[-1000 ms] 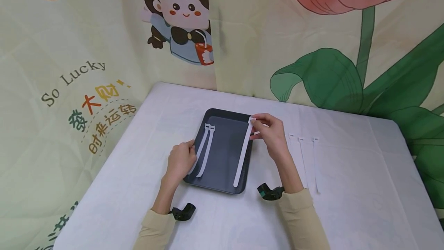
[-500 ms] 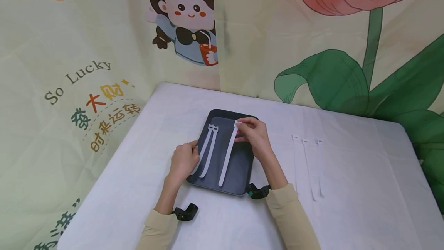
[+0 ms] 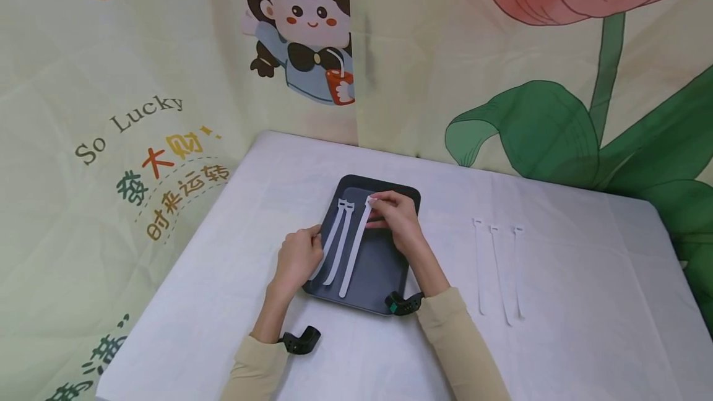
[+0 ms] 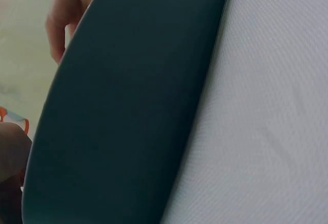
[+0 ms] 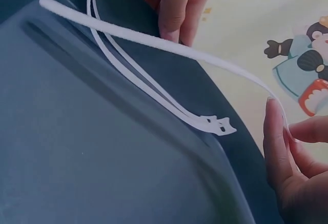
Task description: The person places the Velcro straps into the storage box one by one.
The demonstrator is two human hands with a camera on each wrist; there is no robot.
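Observation:
A dark grey tray (image 3: 381,268) lies on the table. My left hand (image 3: 299,257) grips its left rim, and in the right wrist view the fingers (image 5: 177,14) of that hand show at the edge. My right hand (image 3: 398,223) is above the tray, pinching the slotted head of a white cable tie (image 3: 351,260) between thumb and fingers. The tie slants down toward the near side of the tray; in the right wrist view it bows over two other white cable ties (image 5: 148,83) in the tray, which lie close together at the left.
Three more thin white cable ties (image 3: 494,258) lie apart on the white-covered table (image 3: 579,302), right of the tray. A printed curtain (image 3: 401,79) hangs behind the table. A dark camera (image 3: 301,340) is strapped to my left wrist.
My right hand has carried the cable tie leftward from the tray's right rim to beside the two ties. My left hand keeps its hold on the tray; the head view has shifted slightly.

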